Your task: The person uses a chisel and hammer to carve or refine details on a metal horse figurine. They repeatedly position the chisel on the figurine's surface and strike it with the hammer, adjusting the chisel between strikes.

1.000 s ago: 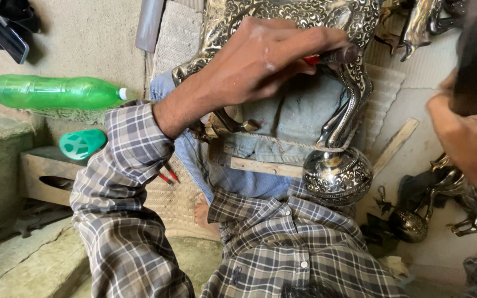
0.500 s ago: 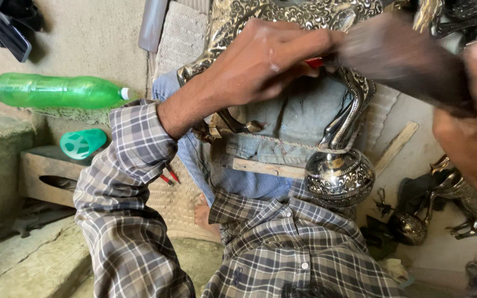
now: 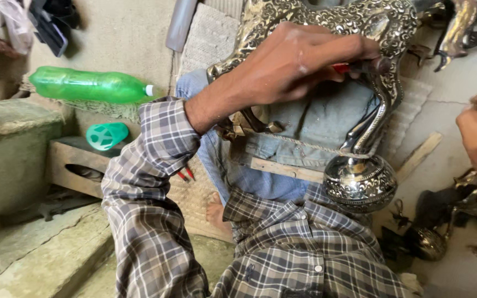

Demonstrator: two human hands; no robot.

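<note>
Bottle (image 3: 86, 85) left of figure (image 3: 332, 22), ball (image 3: 360, 182) below

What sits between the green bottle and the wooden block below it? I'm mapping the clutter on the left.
In the head view, a small teal plastic cap sits on the wooden block, just below the green bottle.

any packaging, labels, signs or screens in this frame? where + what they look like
Green plastic bottle: lying on its side at upper left on a ledge by the wall, translucent green, white cap pointing right; no label shows.
Teal plastic cap-like piece: below the bottle, on a wooden block, round and ribbed.
No signs, screens or printed labels in view.
</note>
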